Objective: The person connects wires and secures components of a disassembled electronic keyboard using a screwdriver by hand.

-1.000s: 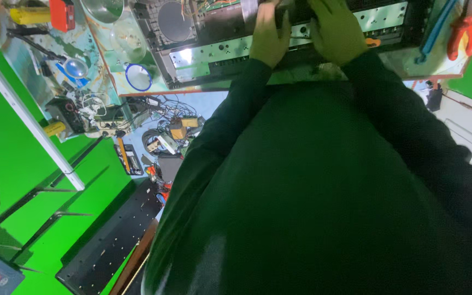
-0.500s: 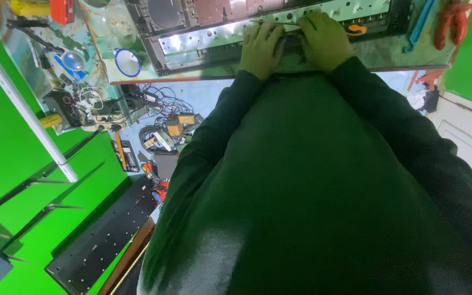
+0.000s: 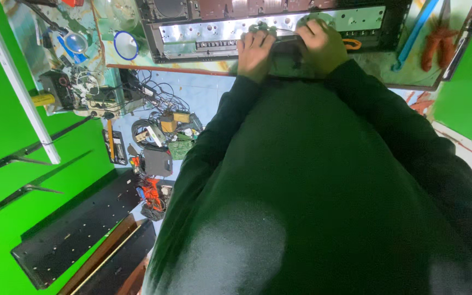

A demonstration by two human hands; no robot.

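Biggest thing in view is the dark green sweater (image 3: 323,186), it fills most of the shot. Compared with half a second back, the view has tipped a bit further, so the bench (image 3: 378,74) and both hands sit slightly lower from the top edge; the hands themselves are in about the same spot on the work.

Next down is the long metal chassis (image 3: 219,30) lying flat across the bench, shiny perforated strip running left to right. Both hands are on its near edge, close together. Between them is a small dark part (image 3: 286,46) sitting on the strip. The left hand (image 3: 255,54) lies fingers-forward, flat on the chassis, touching the part's left end, not wrapped around anything I can see. The right hand (image 3: 323,46) is curled over the part's right end, fingers bent; whether it really grips it I can't tell, the knuckles hide that.

Room: the near bench edge is right under the wrists. Orange pliers (image 3: 437,46) lie well off to the right, a blue ring (image 3: 125,45) to the left of the chassis. Below the bench on the left is a pile of wires (image 3: 154,109) and a black perforated panel (image 3: 77,229).
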